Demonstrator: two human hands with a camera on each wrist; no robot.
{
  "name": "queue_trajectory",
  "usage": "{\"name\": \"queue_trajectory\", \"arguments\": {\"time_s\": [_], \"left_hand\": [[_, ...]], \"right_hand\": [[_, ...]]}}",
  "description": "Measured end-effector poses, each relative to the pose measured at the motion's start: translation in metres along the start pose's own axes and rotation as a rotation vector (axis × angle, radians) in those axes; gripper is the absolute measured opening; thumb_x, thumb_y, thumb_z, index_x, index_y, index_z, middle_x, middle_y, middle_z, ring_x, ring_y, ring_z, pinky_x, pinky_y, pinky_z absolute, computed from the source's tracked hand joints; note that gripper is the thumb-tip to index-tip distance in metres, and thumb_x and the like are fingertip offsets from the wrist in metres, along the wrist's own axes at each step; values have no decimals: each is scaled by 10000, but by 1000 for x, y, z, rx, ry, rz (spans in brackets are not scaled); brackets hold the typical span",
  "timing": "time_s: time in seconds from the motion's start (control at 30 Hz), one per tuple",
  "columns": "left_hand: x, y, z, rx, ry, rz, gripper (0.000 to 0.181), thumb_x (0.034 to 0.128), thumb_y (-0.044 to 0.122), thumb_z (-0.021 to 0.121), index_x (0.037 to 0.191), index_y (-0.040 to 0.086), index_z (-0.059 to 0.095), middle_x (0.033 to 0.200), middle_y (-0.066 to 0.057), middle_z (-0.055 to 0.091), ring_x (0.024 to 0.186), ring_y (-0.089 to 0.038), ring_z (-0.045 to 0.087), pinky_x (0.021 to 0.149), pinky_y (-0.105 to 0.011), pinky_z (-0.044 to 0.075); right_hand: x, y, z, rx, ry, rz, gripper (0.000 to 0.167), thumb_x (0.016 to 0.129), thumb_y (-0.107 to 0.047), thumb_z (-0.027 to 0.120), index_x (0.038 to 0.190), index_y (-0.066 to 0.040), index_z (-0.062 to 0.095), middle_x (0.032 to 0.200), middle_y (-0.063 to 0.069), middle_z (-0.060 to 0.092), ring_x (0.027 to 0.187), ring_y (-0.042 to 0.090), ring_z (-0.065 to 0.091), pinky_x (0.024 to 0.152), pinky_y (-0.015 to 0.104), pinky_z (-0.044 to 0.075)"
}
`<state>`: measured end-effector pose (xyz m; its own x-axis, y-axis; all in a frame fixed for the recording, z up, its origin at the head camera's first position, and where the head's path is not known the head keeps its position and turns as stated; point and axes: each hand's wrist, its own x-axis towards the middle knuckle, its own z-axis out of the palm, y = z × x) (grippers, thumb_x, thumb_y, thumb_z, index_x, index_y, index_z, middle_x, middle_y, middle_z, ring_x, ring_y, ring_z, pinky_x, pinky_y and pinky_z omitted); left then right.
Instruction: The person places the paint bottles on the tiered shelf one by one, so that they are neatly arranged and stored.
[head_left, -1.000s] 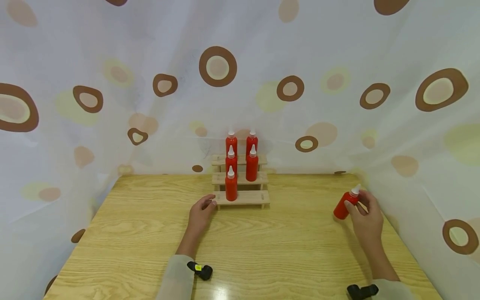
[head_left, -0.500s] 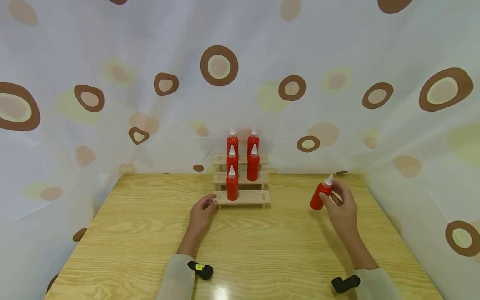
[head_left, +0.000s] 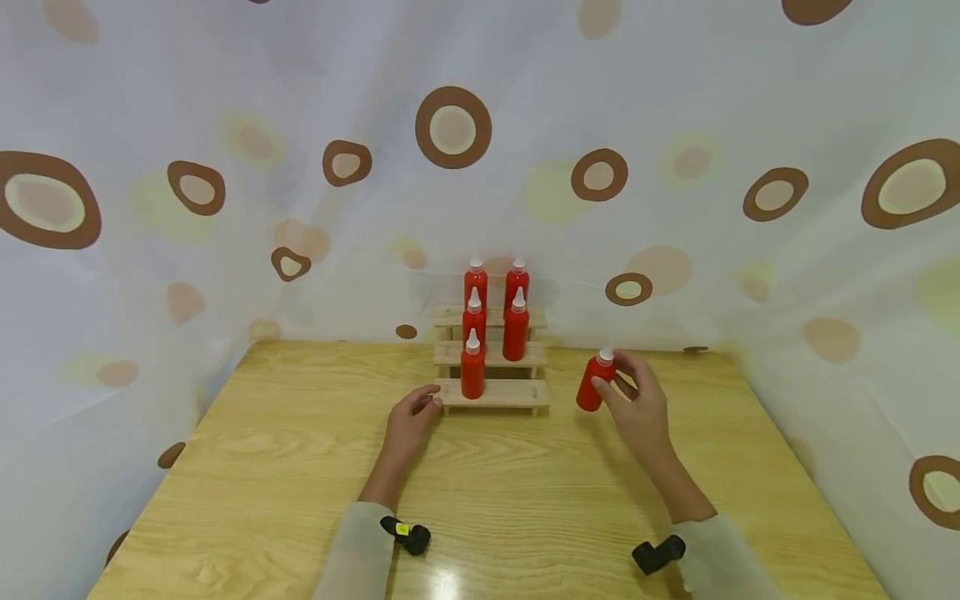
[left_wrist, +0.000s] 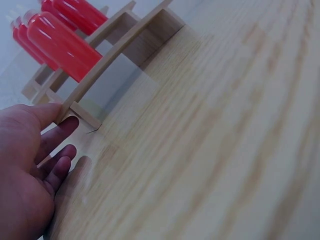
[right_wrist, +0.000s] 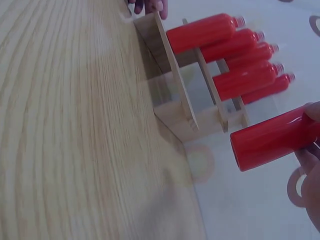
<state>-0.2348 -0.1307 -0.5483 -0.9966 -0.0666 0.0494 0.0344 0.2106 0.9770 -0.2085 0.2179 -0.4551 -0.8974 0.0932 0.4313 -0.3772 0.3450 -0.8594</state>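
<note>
A red squeeze bottle with a white nozzle cap (head_left: 592, 385) is gripped near its top by my right hand (head_left: 643, 408). It tilts a little and hangs above the table, right of the three-tier wooden rack (head_left: 517, 392). My left hand (head_left: 408, 427) pinches the left end of the rack's lowest tier; the left wrist view shows fingers (left_wrist: 49, 112) against that corner. On that tier, toward the left, stands one red bottle (head_left: 472, 371). The middle tier carries two, a right one (head_left: 515, 332) and a partly hidden left one (head_left: 474, 323). Two more stand on the top tier.
Beneath everything lies a wood-grain table (head_left: 480, 500). A pale sheet patterned with brown rings (head_left: 360, 242) rises behind the rack and along both sides. Each sleeve cuff carries a black device, one on the left (head_left: 406, 534) and one on the right (head_left: 658, 554).
My right hand has carried the red bottle leftward from the table's right side toward the rack. The left hand stays at the rack's end. The head view has shifted slightly.
</note>
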Motion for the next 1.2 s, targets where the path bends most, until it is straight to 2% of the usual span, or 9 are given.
{"name": "queue_trajectory", "arguments": {"time_s": [0.13,0.3,0.5,0.63,0.73,0.9,1.2], "left_hand": [[2,-1,1,14,-14,11,325,993,289,655,1289,160,688,1210,-133,689,1169,-278,607,995,-459,490],[1,-4,-1,30,24,-12,301,991,277,657,1276,186,697,1225,-115,686,1166,-258,607,1003,-446,484],[0,-2,-2,0,18,-20,304,988,263,664,1275,168,698,1237,-133,680,1183,-266,600,1008,-438,479],[1,-1,-2,1,13,-20,307,989,266,660,1280,174,696,1241,-130,678,1182,-266,601,1011,-443,478],[2,-2,-1,3,14,-22,303,991,263,658,1277,173,697,1238,-131,680,1182,-269,603,1014,-449,479],[2,-2,0,22,8,-11,313,991,264,657,1281,151,693,1225,-148,682,1175,-283,607,1003,-464,485],[0,2,1,9,5,-28,311,995,268,651,1281,155,693,1282,-148,666,1229,-298,589,1039,-493,471]], "right_hand": [[2,4,13,14,-13,-29,509,926,-77,729,1393,-63,527,1348,84,572,1227,46,528,1023,206,478],[8,3,36,31,-75,-50,517,932,-140,735,1400,-76,523,1341,96,574,1261,215,549,1039,297,491],[11,-8,58,64,-120,-27,533,924,-56,724,1409,-30,505,1355,167,557,1280,311,539,1063,423,470],[12,-28,66,81,-143,-19,534,926,-6,704,1412,18,485,1363,220,543,1278,363,534,1069,473,460],[12,-37,71,77,-168,-5,527,934,-10,695,1413,26,478,1368,219,541,1278,361,539,1069,466,462],[14,-31,81,85,-197,35,523,940,-30,694,1417,-11,481,1378,196,537,1287,343,534,1088,454,457],[19,-23,97,113,-195,61,528,947,-54,694,1428,-37,476,1398,185,523,1300,338,517,1104,445,450]]}}
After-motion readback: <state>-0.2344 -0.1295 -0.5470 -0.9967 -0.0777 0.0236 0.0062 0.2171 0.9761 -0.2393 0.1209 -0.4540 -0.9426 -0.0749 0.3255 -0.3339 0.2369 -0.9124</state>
